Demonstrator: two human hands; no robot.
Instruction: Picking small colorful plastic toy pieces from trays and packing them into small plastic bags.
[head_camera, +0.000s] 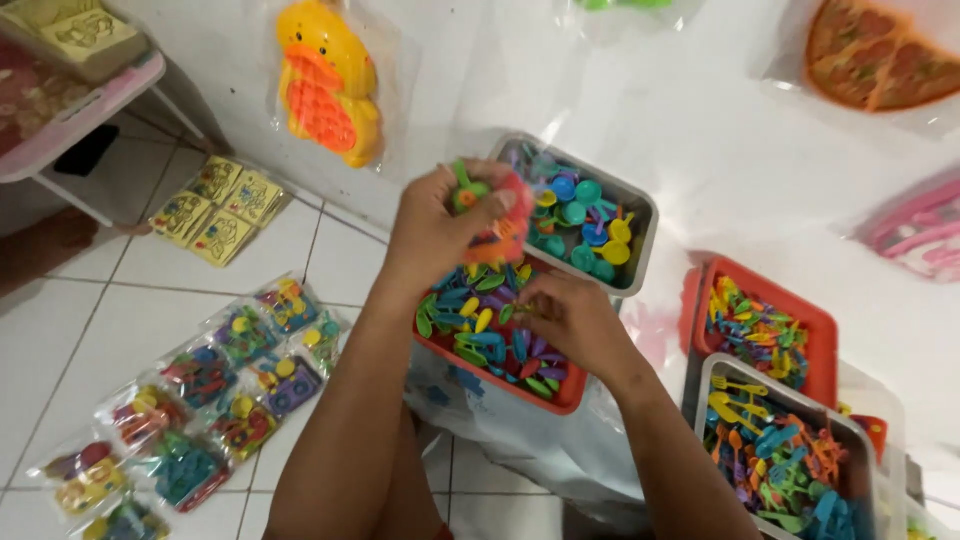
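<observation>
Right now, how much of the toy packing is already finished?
Done: about ten filled clear packets lie in rows on the tiled floor. In hand: the left hand holds a small bunch of coloured pieces, while the right hand picks in the red tray of toy utensils. Left: the grey tray and the trays at the right are well stocked.

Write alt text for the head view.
A left hand holds a small bundle of toy pieces above a red tray of colourful plastic utensils, while the right hand picks in it. Grey bins and filled packets lie around on the white tile floor.
</observation>
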